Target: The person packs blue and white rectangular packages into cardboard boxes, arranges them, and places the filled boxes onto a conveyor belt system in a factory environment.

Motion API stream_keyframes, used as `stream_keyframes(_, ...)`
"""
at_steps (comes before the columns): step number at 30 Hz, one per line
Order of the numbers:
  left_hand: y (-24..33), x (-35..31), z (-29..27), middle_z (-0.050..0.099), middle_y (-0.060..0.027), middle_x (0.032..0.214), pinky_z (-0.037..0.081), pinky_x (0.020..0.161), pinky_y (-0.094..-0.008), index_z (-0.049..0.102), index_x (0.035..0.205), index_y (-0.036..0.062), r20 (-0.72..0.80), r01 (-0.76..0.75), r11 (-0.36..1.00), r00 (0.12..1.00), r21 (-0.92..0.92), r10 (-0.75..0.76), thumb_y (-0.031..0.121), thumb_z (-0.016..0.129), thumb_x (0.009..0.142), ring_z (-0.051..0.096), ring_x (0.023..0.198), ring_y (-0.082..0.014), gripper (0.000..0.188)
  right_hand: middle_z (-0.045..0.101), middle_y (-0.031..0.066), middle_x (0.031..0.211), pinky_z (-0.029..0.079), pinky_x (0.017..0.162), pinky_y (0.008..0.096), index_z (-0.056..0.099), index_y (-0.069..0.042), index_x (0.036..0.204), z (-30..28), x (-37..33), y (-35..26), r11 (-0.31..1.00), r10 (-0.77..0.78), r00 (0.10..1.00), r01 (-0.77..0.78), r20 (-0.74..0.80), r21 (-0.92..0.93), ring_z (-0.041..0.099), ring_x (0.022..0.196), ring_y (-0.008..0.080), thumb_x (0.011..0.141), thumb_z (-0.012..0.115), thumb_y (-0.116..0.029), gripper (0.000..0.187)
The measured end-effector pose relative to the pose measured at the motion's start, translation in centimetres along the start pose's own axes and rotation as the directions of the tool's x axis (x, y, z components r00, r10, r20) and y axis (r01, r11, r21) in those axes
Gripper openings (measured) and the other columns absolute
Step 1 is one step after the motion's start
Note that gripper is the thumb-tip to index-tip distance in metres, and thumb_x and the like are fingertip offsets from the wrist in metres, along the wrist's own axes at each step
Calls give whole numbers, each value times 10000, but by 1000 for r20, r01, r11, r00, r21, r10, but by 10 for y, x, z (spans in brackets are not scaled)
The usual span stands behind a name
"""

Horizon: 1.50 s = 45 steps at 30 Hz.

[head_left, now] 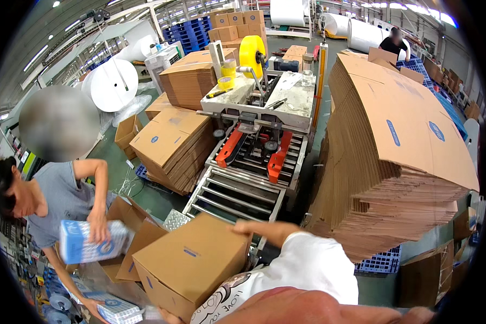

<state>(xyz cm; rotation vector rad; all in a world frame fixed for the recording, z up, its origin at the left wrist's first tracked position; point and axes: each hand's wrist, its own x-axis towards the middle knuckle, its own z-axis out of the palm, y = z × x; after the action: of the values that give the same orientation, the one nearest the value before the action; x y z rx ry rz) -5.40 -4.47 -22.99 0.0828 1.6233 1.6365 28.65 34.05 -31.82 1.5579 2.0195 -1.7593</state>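
A closed brown cardboard box [189, 259] is tilted in front of me, just short of the roller conveyor [235, 194]. My right hand [247, 227] grips its far right edge, the arm reaching in from a white sleeve. Low in the picture, my left hand [170, 316] holds the box's near lower corner; most of its fingers are hidden. To my left, a co-worker in a grey shirt holds a blue-and-white pack [86, 241] over an open carton [146, 237]. That person's other hand is on a second similar pack [119, 309].
A carton-sealing machine with red side belts [278, 162] and a yellow tape roll [252, 56] stands over the rollers. Flattened cartons are stacked at left [170, 140] and, taller, at right [362, 189]. Another person [393, 46] is at far right.
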Motion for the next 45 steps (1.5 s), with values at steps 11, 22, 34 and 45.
stream_keyframes(11,5,-10,46,198,-176,1592,179,1087,-660,261,1533,107,61,191,982,980,12,-191,874,222,818,211,1442,-373,1050,644,86,1203,603,571,350,476,-61,1368,-65,-198,-241,911,-407,726,370,554,185,689,961,222,914,648,-318,549)
stream_keyframes(22,41,22,60,680,-112,1110,553,839,-392,549,1292,42,223,-127,966,972,224,76,-8,566,923,669,973,-247,372,490,187,1376,287,1128,478,468,-54,1371,-81,-88,-112,-122,-808,497,383,316,-915,361,1358,370,801,672,-435,716)
stream_keyframes(34,-173,40,1,573,-165,1332,469,966,-473,492,1360,72,318,-290,381,948,878,-10,565,436,948,572,1172,-361,645,146,242,1586,106,1203,355,136,43,1517,47,-32,14,896,-444,884,436,-144,-84,117,1486,330,961,533,-461,849)
stream_keyframes(45,59,-100,-125,705,-158,724,573,551,-353,674,892,-28,-283,101,703,948,704,148,343,464,1005,691,589,-243,441,329,247,1348,284,1040,347,201,50,1489,84,-13,-4,673,-651,681,722,335,-161,309,1235,314,874,697,-380,899)
